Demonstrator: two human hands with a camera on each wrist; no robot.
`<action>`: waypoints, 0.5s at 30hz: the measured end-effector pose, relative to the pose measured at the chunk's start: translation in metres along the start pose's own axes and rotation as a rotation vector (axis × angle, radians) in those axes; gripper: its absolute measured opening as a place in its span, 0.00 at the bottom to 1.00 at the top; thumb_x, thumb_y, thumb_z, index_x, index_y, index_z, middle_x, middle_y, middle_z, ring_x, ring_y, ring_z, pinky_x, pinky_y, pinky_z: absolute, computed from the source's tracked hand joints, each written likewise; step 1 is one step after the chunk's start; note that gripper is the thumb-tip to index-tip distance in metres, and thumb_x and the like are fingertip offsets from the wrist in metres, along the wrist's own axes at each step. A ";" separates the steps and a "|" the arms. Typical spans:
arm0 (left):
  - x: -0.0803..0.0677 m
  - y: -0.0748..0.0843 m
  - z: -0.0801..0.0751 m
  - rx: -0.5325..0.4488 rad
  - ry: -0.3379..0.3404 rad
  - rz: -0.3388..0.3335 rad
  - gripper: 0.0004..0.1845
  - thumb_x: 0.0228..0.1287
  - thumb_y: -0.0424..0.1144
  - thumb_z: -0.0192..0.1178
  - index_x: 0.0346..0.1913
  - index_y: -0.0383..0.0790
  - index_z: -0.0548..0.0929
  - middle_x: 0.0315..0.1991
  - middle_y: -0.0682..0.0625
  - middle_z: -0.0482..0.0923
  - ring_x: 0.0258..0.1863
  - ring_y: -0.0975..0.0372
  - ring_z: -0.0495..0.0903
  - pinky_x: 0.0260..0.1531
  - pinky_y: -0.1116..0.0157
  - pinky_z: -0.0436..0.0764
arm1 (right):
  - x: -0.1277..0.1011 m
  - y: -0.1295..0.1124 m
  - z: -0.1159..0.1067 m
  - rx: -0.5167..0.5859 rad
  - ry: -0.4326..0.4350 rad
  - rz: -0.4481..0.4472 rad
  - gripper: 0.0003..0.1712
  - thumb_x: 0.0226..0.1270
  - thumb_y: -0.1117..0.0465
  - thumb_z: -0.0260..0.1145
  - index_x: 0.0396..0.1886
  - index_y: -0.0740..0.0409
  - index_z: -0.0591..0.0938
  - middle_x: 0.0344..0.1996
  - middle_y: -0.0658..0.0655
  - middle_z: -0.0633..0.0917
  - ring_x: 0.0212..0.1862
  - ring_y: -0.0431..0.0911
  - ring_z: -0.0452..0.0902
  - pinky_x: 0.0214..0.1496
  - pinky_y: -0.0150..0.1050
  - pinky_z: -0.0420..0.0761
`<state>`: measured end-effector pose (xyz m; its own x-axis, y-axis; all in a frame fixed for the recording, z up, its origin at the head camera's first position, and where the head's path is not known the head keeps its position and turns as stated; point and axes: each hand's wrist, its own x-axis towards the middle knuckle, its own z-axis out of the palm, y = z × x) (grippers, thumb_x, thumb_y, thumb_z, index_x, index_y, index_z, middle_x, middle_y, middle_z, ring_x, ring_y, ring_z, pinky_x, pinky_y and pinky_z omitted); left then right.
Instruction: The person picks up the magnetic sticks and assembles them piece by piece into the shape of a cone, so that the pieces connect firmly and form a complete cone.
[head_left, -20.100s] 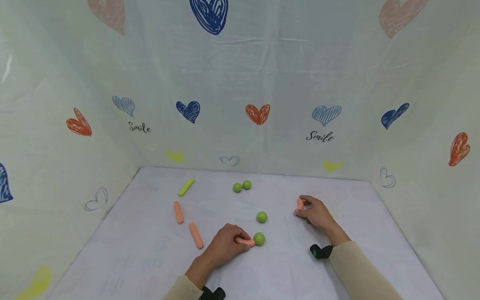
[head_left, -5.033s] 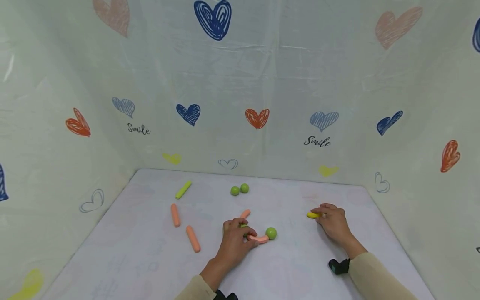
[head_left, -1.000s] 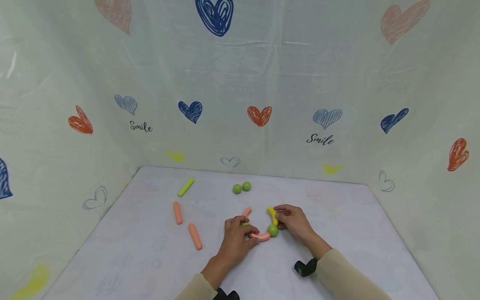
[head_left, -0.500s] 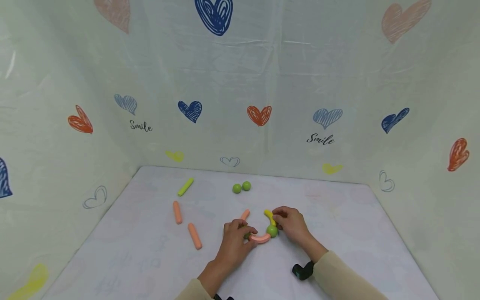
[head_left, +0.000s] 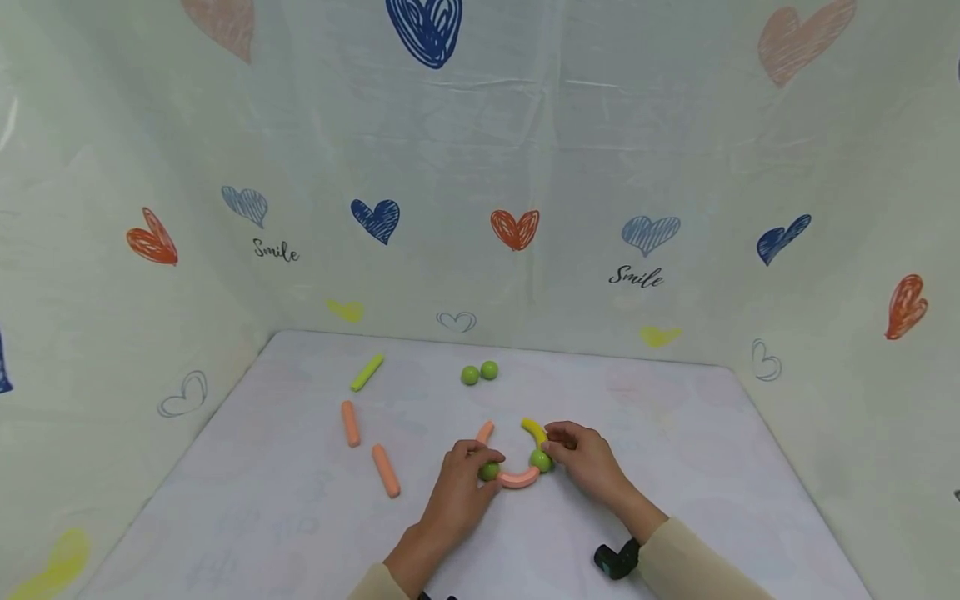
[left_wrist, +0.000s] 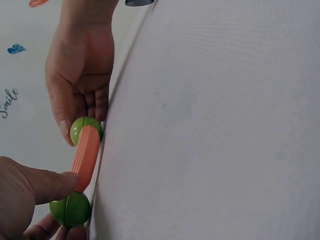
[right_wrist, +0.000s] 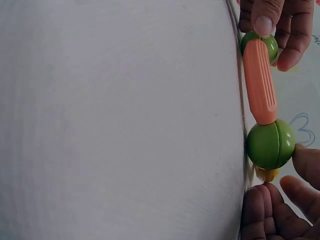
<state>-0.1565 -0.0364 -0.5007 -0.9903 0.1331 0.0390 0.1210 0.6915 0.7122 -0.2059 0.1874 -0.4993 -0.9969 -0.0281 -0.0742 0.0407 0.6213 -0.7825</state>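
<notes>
A curved orange piece (head_left: 519, 479) lies on the white table (head_left: 300, 517) and joins two green balls. My left hand (head_left: 461, 487) pinches the left green ball (head_left: 489, 472), which also shows as the green ball (left_wrist: 70, 209) under my thumb. My right hand (head_left: 587, 460) pinches a curved yellow piece (head_left: 534, 431) against the right green ball (head_left: 540, 460). In the right wrist view the green ball (right_wrist: 270, 144) sits between the orange piece (right_wrist: 260, 90) and the yellow piece (right_wrist: 267, 174). A short orange stick (head_left: 485, 432) lies just behind my left hand.
Two orange sticks (head_left: 350, 423) (head_left: 386, 470) lie at the left. A yellow-green stick (head_left: 367, 372) and two loose green balls (head_left: 470, 376) (head_left: 489, 369) sit near the back. Heart-printed cloth walls (head_left: 480, 208) close off three sides.
My right hand has carried the yellow piece from the right side over to the right green ball. My left hand's fingers have settled on the left ball.
</notes>
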 end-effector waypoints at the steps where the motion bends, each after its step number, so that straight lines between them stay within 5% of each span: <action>1: 0.001 0.000 -0.002 -0.007 0.001 -0.005 0.15 0.65 0.34 0.74 0.53 0.51 0.89 0.60 0.49 0.76 0.55 0.59 0.75 0.51 0.59 0.83 | -0.001 0.000 0.000 0.001 -0.004 -0.006 0.17 0.72 0.57 0.72 0.58 0.56 0.87 0.49 0.52 0.90 0.51 0.46 0.84 0.55 0.47 0.86; 6: 0.004 -0.001 -0.006 -0.043 0.006 -0.002 0.14 0.65 0.33 0.74 0.51 0.49 0.89 0.55 0.51 0.77 0.46 0.63 0.75 0.43 0.65 0.81 | -0.001 -0.001 0.000 0.024 -0.024 -0.013 0.14 0.72 0.60 0.72 0.55 0.54 0.88 0.48 0.51 0.90 0.51 0.45 0.84 0.58 0.50 0.85; 15: 0.003 -0.005 -0.006 -0.073 0.000 0.021 0.13 0.65 0.33 0.73 0.50 0.48 0.90 0.50 0.52 0.79 0.44 0.64 0.75 0.41 0.67 0.78 | -0.012 0.001 -0.002 0.033 -0.024 -0.026 0.17 0.71 0.56 0.74 0.57 0.52 0.88 0.48 0.49 0.89 0.51 0.44 0.84 0.56 0.48 0.85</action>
<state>-0.1608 -0.0438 -0.5001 -0.9876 0.1470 0.0547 0.1366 0.6348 0.7605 -0.1937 0.1901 -0.4981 -0.9957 -0.0634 -0.0680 0.0171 0.5937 -0.8045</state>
